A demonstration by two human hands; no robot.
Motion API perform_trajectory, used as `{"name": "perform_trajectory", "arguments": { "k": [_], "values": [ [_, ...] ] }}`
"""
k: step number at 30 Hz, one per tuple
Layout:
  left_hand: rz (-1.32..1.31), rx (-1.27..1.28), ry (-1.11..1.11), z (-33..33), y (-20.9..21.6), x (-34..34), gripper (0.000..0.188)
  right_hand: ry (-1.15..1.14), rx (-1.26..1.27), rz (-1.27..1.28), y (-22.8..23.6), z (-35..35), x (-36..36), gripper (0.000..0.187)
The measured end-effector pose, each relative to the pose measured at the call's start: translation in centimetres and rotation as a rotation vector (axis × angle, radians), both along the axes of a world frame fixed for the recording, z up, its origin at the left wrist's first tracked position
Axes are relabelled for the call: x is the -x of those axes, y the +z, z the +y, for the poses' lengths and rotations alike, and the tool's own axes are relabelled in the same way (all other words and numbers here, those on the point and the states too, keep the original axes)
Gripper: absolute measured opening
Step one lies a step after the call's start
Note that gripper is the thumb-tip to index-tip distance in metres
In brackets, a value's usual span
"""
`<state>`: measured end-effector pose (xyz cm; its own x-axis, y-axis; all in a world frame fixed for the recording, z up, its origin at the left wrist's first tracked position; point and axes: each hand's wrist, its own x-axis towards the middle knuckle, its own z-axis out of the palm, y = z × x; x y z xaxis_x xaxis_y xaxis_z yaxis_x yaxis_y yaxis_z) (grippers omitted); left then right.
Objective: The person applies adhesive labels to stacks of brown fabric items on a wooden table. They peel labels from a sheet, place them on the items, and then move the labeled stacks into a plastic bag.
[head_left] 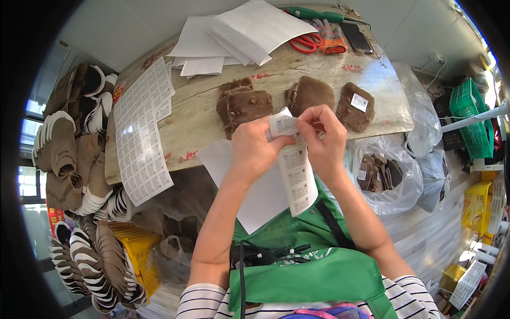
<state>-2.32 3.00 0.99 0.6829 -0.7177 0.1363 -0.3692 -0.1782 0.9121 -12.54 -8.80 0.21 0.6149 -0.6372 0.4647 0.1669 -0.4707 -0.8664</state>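
Observation:
My left hand is closed on a strip of white printed labels, its thumb and fingers near the upper end. At the strip's top edge my right hand pinches, thumb against fingertips; whether a label has come loose there is hidden. The strip's lower end hangs over my green apron. Beneath it, a white paper sheet slants down from the table edge. Just beyond my hands lie brown fuzzy pads in small piles. One brown pad at the right carries a white label.
On the worn table are a label sheet, white papers, red scissors, an orange-grey glove, and a black phone. Shoe parts stack at left; a clear bag of pads sits at right.

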Motion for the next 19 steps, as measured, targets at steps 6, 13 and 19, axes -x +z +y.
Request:
{"name": "perform_trajectory", "arguments": {
  "k": [6,13,19],
  "values": [
    [0.001,-0.229,0.01,1.0,0.1,-1.4,0.028,-0.04,0.168,-0.068,2.9,-0.1,2.9,0.015],
    [0.106,-0.356,-0.411,-1.7,1.9,-2.9,0.034,-0.101,-0.536,0.069,-0.6,-9.3,3.4,0.011],
    [-0.276,-0.344,-0.568,-4.5,-3.5,-2.1,0.06,-0.142,-0.501,0.214,-6.1,-10.6,0.0,0.013]
  ]
}}
